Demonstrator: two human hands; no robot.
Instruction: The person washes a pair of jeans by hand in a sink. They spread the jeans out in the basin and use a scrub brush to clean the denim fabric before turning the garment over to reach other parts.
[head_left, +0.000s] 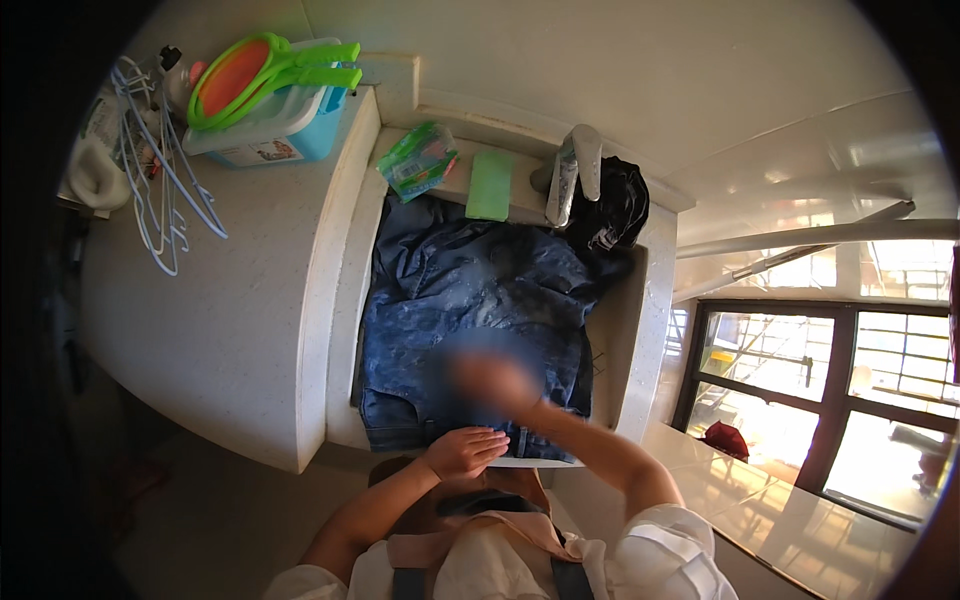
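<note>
Wet-looking dark blue jeans (480, 300) lie spread over the laundry sink (634, 330), with pale streaks like suds on the denim and the waistband towards me. My left hand (469, 452) rests at the waistband edge, its fingers together and pointing right. My right hand (495, 382) is over the lower middle of the jeans, inside a blurred patch that hides its fingers and anything in them. Beyond the jeans, on the sink's back ledge, lie a green bar of soap (490, 185) and an opened green plastic packet (421, 161).
A metal faucet (574, 172) stands at the back, beside a bunched black cloth or bag (619, 202). On the left counter (225, 315) are wire hangers (161, 180) and a blue tub (307, 135) with green-handled paddles (262, 75) on its lid. Poles and a window (817, 375) are at right.
</note>
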